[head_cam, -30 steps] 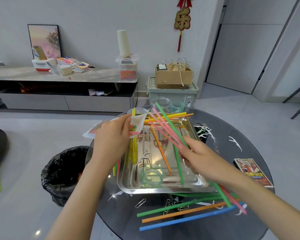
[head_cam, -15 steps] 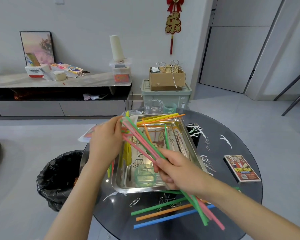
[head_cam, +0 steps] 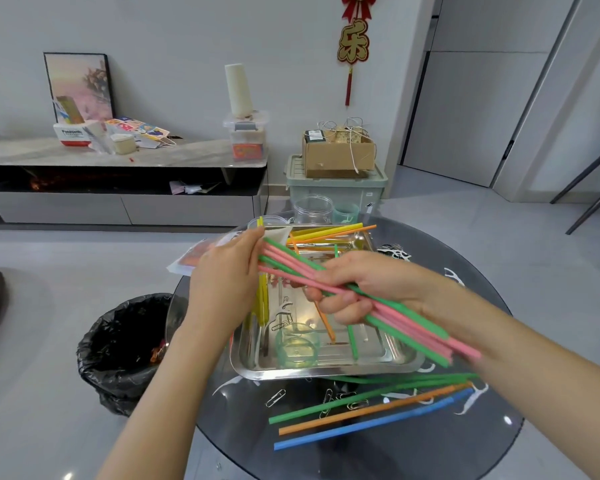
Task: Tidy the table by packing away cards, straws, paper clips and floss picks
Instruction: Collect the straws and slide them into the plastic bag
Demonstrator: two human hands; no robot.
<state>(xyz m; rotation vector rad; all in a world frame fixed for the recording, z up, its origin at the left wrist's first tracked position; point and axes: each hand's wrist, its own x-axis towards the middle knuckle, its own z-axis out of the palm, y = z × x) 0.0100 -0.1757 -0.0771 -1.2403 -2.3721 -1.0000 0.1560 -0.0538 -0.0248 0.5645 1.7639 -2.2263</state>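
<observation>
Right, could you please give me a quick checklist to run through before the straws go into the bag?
1. Right hand grips the straw bundle: ok.
2. Left hand holds the plastic bag: ok.
3. Bag mouth open: cannot tell, the left hand hides it.
4. Bundle tips lined up with the bag mouth: cannot tell; they reach the left hand's fingers.
5. All straws gathered: not ok; loose straws lie on the table, others in the tray.
</observation>
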